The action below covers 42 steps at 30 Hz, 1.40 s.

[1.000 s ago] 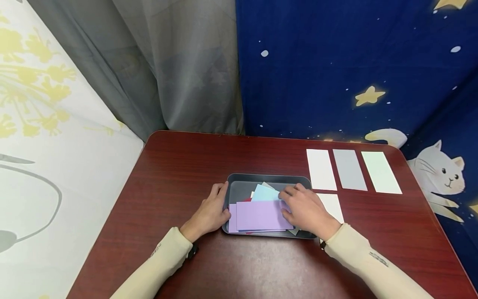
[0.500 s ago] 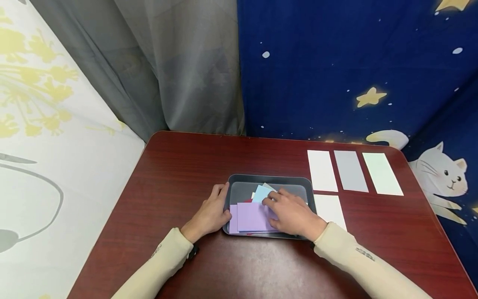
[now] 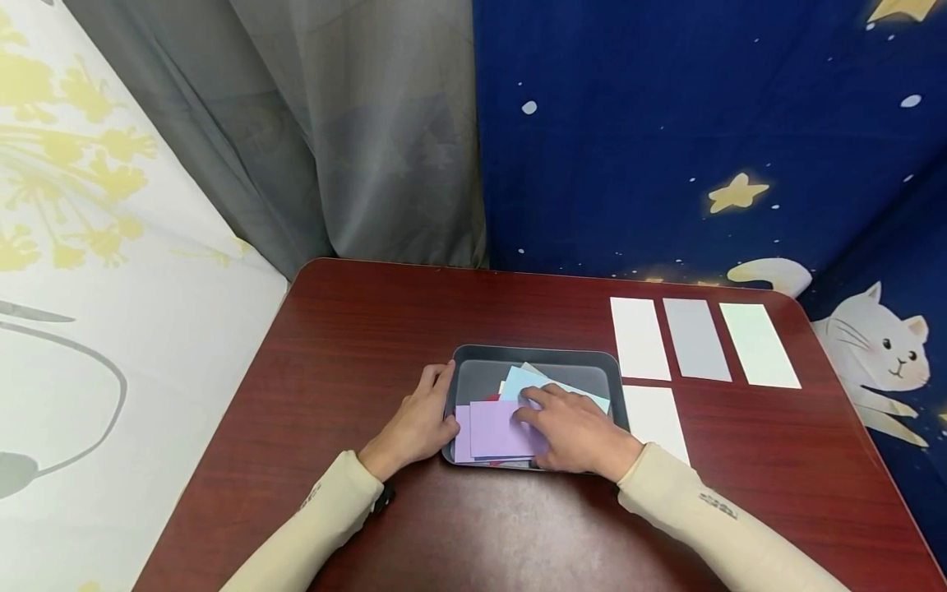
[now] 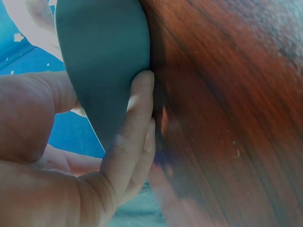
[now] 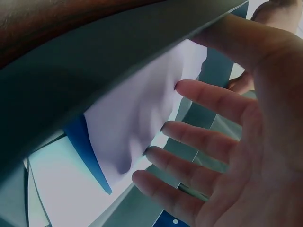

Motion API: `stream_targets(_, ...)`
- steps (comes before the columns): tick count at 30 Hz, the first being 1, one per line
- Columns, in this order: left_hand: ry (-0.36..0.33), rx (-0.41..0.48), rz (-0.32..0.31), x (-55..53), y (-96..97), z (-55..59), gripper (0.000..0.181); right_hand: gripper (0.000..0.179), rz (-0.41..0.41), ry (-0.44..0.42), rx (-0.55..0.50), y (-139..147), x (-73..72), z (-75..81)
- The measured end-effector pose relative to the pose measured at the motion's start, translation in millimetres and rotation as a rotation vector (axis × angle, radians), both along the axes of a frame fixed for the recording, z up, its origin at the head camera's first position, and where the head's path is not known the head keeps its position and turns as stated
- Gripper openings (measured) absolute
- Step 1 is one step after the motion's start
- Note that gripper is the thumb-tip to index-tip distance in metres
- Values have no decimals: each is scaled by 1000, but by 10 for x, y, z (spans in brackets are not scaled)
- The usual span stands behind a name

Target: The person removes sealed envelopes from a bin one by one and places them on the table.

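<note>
A dark grey tray (image 3: 473, 370) lies near the middle of the table. My left hand (image 3: 414, 421) holds its left end; in the left wrist view the fingers (image 4: 135, 113) lie along its outer wall. Purple paper cards (image 3: 491, 429) lie in the tray's near half, and a light blue card (image 3: 520, 380) lies behind them at a slant. My right hand (image 3: 580, 429) rests over the right part of the purple cards and hides it. In the right wrist view its nearly straight, spread fingers (image 5: 203, 137) reach the edge of a purple card (image 5: 137, 104); the thumb tip is hidden behind the tray wall.
A white card (image 3: 639, 339), a grey card (image 3: 697, 339) and a pale green card (image 3: 759, 345) stand in a row at the table's back right. Another white card (image 3: 654, 419) lies nearer, just right of the tray. Curtains hang behind the reddish-brown table (image 3: 370, 321).
My right hand has moved left across the purple cards, uncovering the right end of the light blue card. My left hand has stayed at the tray's left end.
</note>
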<state>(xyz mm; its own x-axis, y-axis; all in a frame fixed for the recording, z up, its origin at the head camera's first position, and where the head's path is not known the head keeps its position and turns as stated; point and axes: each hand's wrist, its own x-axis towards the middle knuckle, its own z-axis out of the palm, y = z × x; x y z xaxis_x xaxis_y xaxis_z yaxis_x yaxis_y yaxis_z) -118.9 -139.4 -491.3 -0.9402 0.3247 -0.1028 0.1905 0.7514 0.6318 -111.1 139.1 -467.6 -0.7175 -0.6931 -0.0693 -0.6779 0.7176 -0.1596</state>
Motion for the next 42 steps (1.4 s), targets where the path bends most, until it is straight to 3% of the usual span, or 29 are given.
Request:
stream_targets(19,3,-4,-4,-5,15,15,89,64,10,28,-5,39,-25,-31)
stream_targets(29,-9,-13,-1,-5,16,20,90,66,-16,-1,-31,75,-28,40)
stream_targets(42,-5,-20,-1,-2,14,19,89,63,-43,53,-36,219,-38,139)
